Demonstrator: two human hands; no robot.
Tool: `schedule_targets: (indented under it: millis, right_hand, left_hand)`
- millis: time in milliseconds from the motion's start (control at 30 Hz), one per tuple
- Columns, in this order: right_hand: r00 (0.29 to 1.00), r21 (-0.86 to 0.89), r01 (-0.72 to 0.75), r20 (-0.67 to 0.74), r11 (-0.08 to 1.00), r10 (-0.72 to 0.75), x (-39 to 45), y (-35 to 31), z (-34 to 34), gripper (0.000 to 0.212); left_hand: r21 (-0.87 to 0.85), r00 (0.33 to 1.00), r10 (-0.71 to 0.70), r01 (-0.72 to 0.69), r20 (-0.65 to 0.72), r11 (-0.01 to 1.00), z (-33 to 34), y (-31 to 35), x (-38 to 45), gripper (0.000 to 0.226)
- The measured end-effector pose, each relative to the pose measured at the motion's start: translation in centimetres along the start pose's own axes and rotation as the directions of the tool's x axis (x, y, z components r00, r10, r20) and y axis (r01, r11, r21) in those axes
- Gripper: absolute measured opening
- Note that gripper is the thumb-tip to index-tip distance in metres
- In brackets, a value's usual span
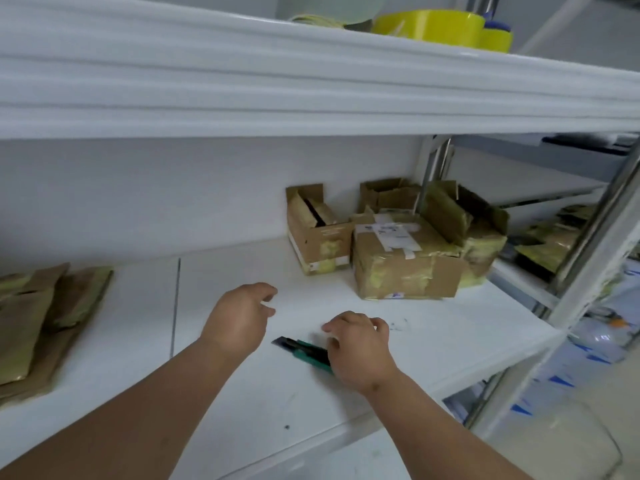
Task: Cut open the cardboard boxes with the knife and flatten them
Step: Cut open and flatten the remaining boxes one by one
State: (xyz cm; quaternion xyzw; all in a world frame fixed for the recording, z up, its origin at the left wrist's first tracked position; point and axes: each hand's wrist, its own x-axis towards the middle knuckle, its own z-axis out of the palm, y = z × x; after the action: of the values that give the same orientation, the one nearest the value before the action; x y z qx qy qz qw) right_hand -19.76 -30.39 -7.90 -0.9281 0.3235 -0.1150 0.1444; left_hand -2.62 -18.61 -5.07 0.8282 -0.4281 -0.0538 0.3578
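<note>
Brown flattened cardboard [38, 317] lay stacked far left of the knife [304, 349] on the white shelf [450, 327], probably set aside there as finished pieces, clear of the working area. Left hand [239, 317] hovered just left of the knife and slightly beyond it, forearm extended, fingers loosely curled and relaxed, gripping nothing; judged to be heading for the next box. Knife: green-black utility type, flat on the shelf, blade tip pointing left, within easy reach of both hands. Right hand [358, 344] sat over the knife's handle end, palm down, fingers partly curled; whether it actually gripped the handle could not be told, the hand hiding the contact. Beyond and right of the knife: taped box [401, 261], closed, nearest; open-flapped boxes [318, 233] clustered behind it against the wall, awaiting cutting.
</note>
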Motion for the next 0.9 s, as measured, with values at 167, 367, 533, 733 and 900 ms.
schedule_targets:
  millis: [167, 367, 533, 733, 900]
  right_hand:
    - [0.999, 0.048, -0.034, -0.039, 0.998, 0.035, 0.6, 3.3, -1.2, 0.039]
    - [0.996, 0.059, -0.011, -0.085, 0.998, 0.016, 3.6, 3.5, -2.5, 0.041]
    - [0.988, 0.01, 0.01, -0.152, 1.0, -0.009, 7.5, 2.2, -3.5, 0.044]
    - [0.99, 0.009, 0.066, -0.125, 0.998, -0.064, 11.7, 0.2, -4.0, 0.061]
    - [0.991, -0.067, 0.125, 0.047, 0.99, -0.122, 15.1, 0.1, -5.3, 0.075]
  left_hand:
    - [-0.002, 0.999, -0.013, 0.013, 0.039, 1.0, 2.3, 2.9, 2.3, 0.027]
    - [0.014, 0.996, -0.052, 0.051, 0.076, 0.999, 2.4, 3.5, 6.0, 0.013]
    - [-0.079, 0.991, -0.132, 0.13, -0.021, 0.988, 1.1, 2.0, 8.4, 0.022]
    - [-0.102, 0.986, -0.154, 0.147, -0.066, 0.984, -0.1, 0.9, 9.4, 0.052]
    - [-0.051, 0.966, -0.204, 0.198, -0.159, 0.979, -0.5, 0.8, 9.8, 0.021]
